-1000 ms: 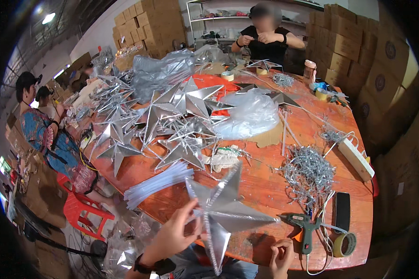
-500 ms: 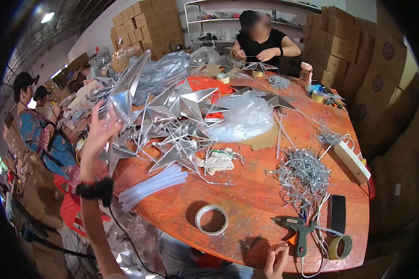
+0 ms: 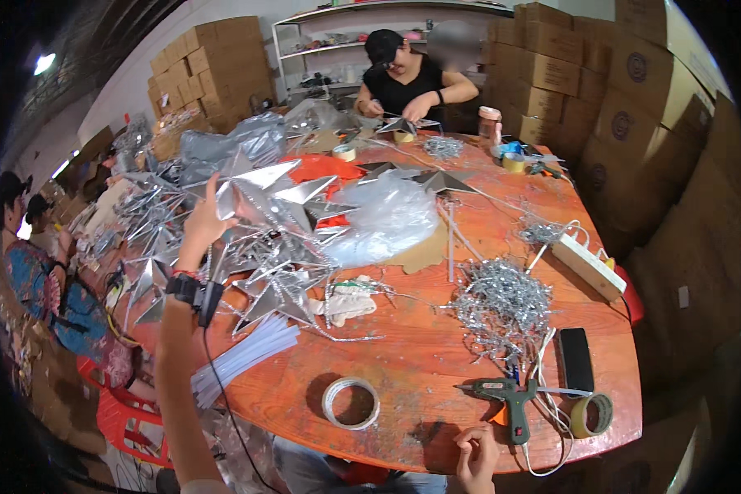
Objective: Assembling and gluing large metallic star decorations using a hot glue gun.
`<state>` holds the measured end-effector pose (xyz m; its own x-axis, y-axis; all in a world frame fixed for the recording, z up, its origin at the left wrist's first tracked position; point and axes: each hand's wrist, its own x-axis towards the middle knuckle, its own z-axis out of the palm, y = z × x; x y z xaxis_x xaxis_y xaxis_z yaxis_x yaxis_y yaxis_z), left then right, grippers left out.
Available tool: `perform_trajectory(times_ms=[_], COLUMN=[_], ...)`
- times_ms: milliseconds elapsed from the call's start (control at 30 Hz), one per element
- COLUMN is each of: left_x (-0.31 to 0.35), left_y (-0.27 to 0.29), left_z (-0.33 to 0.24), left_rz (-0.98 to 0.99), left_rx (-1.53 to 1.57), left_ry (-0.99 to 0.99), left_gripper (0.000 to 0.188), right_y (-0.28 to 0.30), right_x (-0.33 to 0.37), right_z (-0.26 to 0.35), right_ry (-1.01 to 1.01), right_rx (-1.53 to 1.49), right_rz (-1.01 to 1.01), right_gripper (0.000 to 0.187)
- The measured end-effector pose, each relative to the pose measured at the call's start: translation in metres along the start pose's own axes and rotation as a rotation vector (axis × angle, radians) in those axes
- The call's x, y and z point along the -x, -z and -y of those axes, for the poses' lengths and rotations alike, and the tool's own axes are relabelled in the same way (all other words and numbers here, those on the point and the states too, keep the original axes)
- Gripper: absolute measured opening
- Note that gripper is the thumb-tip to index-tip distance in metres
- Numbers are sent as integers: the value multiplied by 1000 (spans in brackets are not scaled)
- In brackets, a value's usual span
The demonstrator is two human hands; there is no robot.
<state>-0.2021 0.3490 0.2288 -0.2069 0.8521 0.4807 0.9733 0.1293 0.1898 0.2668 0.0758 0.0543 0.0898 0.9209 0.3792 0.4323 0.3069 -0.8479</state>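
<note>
My left hand [image 3: 205, 221] reaches over a heap of silver foil stars [image 3: 263, 292]. Its index finger points up and the thumb stretches sideways, against or just in front of the topmost silver star [image 3: 276, 181]; no grip on it shows. A black band circles that wrist. My right hand [image 3: 476, 458] rests at the near table edge, fingers curled in, nothing visible in them. Closest to it is a dark green glue gun [image 3: 506, 395] with an orange trigger. A bundle of translucent glue sticks [image 3: 245, 359] lies below the stars.
The orange-red table [image 3: 420, 337] also holds tangled silver tinsel [image 3: 505, 303], a tape roll [image 3: 351, 403], a yellowish tape roll [image 3: 591, 415], a black phone [image 3: 575, 361], a white power strip [image 3: 589, 267], a glove [image 3: 346, 303] and clear plastic bags [image 3: 387, 216]. Across it, a person [image 3: 412, 86] handles a star.
The upright star by my left hand now lies tilted on the heap. My left hand's spread fingers have drawn closer together. My right hand stays curled; the whole view has shifted.
</note>
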Motion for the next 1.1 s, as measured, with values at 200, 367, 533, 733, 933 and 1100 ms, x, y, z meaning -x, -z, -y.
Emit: perform_trajectory(times_ms=[200, 367, 533, 733, 933, 1100], left_x=[2, 6, 7, 12, 12, 7], left_y=[3, 8, 7, 4, -3, 4], left_z=[12, 3, 9, 3, 17, -7], left_rz=[95, 100, 132, 33, -9, 9], left_rx=[175, 90, 107, 43, 11, 71], left_ry=[-131, -52, 8, -12, -49, -13], left_gripper=[105, 106, 109, 117, 116, 108], right_y=[4, -2, -2, -2, -4, -8], right_x=[0, 1, -7, -6, -6, -4], right_z=[10, 5, 22, 18, 18, 8], right_ry=[33, 74, 130, 157, 160, 149], right_rx=[-47, 39, 68, 48, 38, 70], right_rz=[20, -43, -20, 1, 0, -19], right_gripper=[11, 8, 18, 18, 16, 15])
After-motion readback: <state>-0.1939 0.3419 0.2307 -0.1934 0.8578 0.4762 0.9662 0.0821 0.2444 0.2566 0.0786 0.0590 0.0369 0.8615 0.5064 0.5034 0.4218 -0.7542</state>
